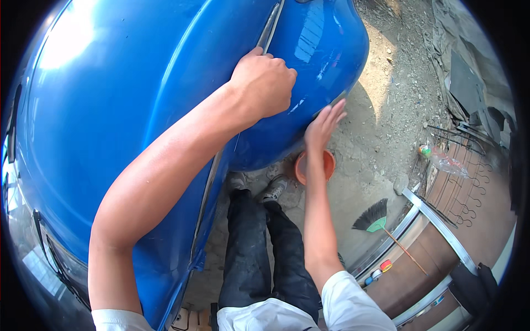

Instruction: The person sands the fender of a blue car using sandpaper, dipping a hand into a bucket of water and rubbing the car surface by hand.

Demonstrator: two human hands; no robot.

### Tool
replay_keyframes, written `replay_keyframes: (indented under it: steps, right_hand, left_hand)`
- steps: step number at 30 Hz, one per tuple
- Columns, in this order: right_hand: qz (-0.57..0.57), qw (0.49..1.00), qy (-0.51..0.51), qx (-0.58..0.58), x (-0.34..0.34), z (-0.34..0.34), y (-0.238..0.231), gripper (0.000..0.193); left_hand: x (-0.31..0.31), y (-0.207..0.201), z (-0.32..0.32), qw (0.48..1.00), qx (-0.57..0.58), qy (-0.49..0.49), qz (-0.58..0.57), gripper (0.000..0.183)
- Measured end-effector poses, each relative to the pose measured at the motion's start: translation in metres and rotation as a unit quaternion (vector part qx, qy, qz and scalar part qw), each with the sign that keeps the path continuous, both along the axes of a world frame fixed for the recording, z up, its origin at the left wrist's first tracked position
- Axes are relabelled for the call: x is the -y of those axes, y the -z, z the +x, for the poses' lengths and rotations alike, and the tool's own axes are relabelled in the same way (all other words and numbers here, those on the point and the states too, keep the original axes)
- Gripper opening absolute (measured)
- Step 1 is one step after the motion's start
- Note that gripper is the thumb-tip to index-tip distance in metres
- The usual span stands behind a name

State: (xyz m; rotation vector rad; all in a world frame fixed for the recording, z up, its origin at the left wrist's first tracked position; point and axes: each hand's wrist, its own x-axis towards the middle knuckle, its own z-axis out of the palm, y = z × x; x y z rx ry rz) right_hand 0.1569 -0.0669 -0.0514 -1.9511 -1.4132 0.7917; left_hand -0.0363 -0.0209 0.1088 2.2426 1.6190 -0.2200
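Note:
A glossy blue car body [182,110] fills the left and top of the head view. My left hand [262,83] is closed in a fist over the seam between two blue panels, where a dark and silvery strip [269,27] runs on beyond the knuckles. Its fingertips are turned away, so what they grip is hidden. Along the rounded lower edge of the right-hand panel [309,99], my right hand [323,127] lies with fingers stretched out against the surface. Its fingers are slightly blurred.
An orange bucket [329,165] stands on the ground below my right forearm. Further right are a broom [378,218], a plastic bottle [444,163], wire hooks [475,190], tape rolls [377,274] and a metal-framed brown panel [425,248]. Rubble [411,83] covers the far ground.

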Motion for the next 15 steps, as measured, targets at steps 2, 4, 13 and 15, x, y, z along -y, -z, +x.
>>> replay_keyframes:
  steps: [2,4,13,15]
  right_hand:
    - [0.009,0.998,-0.035,0.053,-0.053,0.013,-0.019,0.060]
    - [0.111,0.987,-0.083,0.085,-0.060,-0.006,-0.023,0.060]
    - [0.063,0.972,-0.180,0.136,-0.003,0.013,-0.016,0.061]
    - [0.037,0.987,-0.108,0.114,-0.045,0.008,-0.026,0.061]
  left_hand:
    - [0.001,0.001,0.003,1.000,0.010,0.008,-0.002,0.024]
    - [0.000,0.001,0.003,0.999,-0.011,0.019,-0.031,0.024]
    - [0.015,0.012,0.005,0.998,-0.038,0.030,-0.047,0.035]
    - [0.011,0.014,0.013,0.998,-0.036,0.036,-0.031,0.038]
